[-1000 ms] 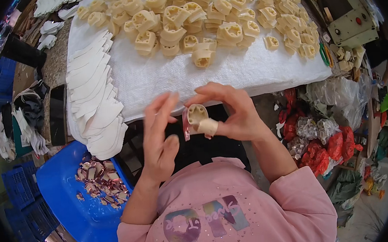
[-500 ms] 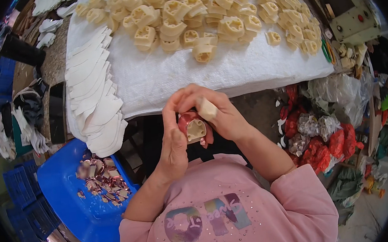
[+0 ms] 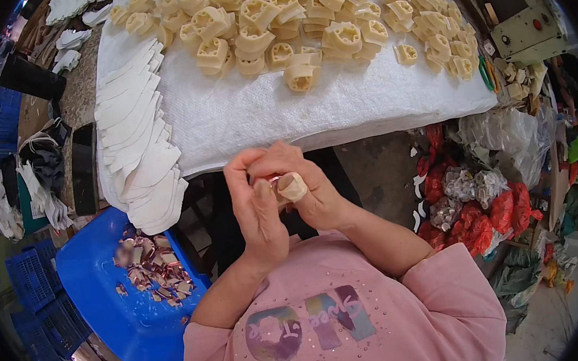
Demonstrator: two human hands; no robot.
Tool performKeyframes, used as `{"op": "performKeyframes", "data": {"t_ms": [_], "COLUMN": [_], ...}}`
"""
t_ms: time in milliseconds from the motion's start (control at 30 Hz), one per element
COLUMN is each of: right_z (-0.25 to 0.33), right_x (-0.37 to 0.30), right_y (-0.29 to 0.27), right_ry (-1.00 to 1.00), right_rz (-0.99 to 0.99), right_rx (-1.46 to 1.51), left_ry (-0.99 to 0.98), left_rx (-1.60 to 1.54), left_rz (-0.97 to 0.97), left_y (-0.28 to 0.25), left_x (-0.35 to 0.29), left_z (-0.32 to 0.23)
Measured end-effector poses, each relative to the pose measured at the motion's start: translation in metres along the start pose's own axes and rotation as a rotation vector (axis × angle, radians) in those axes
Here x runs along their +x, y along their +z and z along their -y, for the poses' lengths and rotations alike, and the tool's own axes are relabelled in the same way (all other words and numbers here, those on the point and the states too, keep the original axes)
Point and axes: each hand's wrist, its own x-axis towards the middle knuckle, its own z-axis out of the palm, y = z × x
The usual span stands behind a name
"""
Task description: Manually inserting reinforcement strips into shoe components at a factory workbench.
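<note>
White woven cloth covers the bench (image 3: 229, 127), and both hands are in front of its near edge, over the person's lap. Left hand (image 3: 257, 207) and right hand (image 3: 306, 182) are pressed together, fingers curled around a small shiny red piece (image 3: 274, 180) that shows between them. Most of it is hidden, so I can't tell just which fingertips pinch it. Pale wrapping (image 3: 292, 188) covers the right thumb. Nearest the body is a pink shirt (image 3: 382, 303).

Along the bench's left edge, flat white pieces (image 3: 136, 142) overlap in a long row reaching past the near left corner. Just below that corner, a blue tub (image 3: 88, 280) holds a heap of shiny red and cream bits (image 3: 151, 265). Hollow cream blocks (image 3: 301, 73) crowd the far half of the bench, some stacked. Green and orange loops (image 3: 485, 75) lie at the right edge. Beyond it stand a pale box with a red button (image 3: 531, 39), clear plastic bags (image 3: 509, 144) and knotted red bags (image 3: 475, 229).
</note>
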Motion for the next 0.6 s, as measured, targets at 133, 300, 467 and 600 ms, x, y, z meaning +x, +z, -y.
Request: {"op": "performKeyframes", "data": {"t_ms": [133,300,467,600], "right_z": [0.009,0.009,0.005,0.009], "right_x": [-0.006,-0.005,-0.005,-0.006], "right_y": [0.015,0.014,0.014,0.006], "right_ry": [0.219,0.166,0.104,0.316], "right_rz": [-0.11,-0.119,-0.133,-0.116], "right_rx": [0.401,0.503,0.221,0.379], "left_ry": [-0.053,-0.006,-0.079,-0.234], "left_rx": [-0.021,-0.058,-0.129,-0.349], "left_rz": [-0.086,-0.099,-0.027,0.168], "left_y": [-0.004,-0.002,-0.01,-0.013], "left_x": [0.005,0.003,-0.005,0.0], "left_z": [0.004,0.005,0.015,0.002]}}
